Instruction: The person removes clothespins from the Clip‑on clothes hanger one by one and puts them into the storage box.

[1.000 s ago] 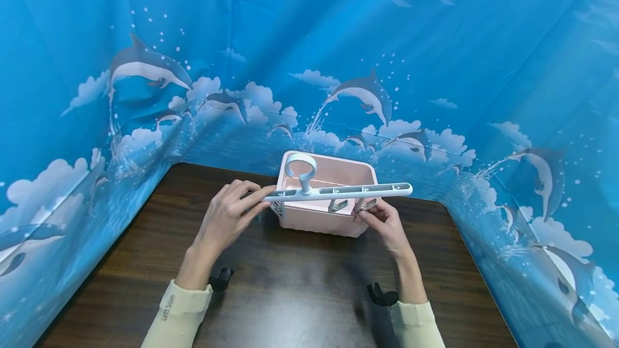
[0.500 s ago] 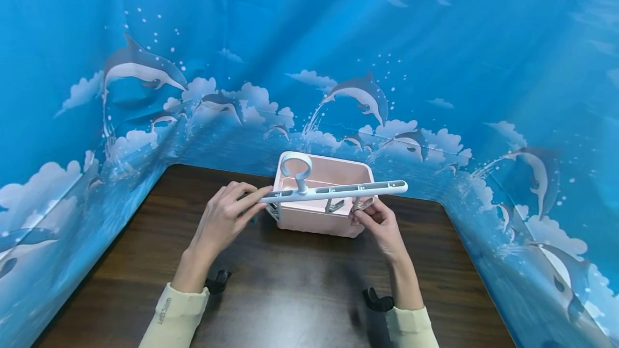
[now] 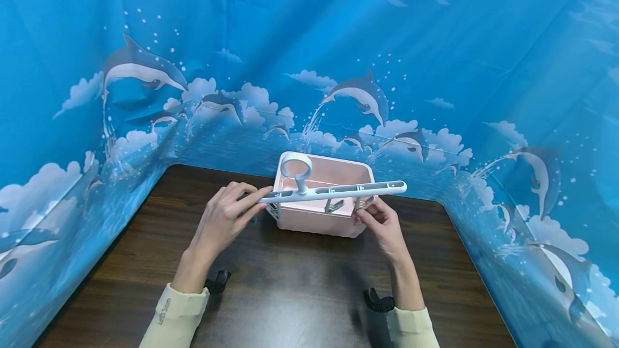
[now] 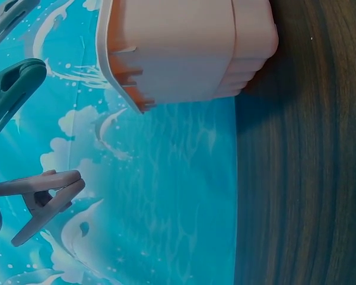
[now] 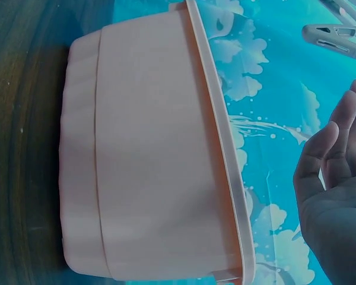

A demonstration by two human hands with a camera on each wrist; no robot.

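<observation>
A pale blue-white clip hanger (image 3: 333,192) with a round hook is held level above the front of a pink plastic basket (image 3: 319,222). My left hand (image 3: 224,216) grips the bar's left end between thumb and fingers. Under the bar hang grey clips, one of them a middle clip (image 3: 333,207). My right hand (image 3: 384,224) pinches the clip (image 3: 364,203) toward the right end. In the left wrist view a green clip (image 4: 15,95) and a greyish-pink clip (image 4: 53,199) show at the left edge. In the right wrist view my fingers (image 5: 342,116) lie below a grey clip (image 5: 335,43).
The basket stands upright on a dark wooden table (image 3: 290,283), near its back edge. A blue curtain (image 3: 300,42) with dolphins surrounds the table on the back and both sides. Black straps (image 3: 218,282) sit at my wrists.
The view has shifted slightly, so hanger, basket and hands sit a little further left in it. Both hands keep their holds; hardly anything differs over the last half second.
</observation>
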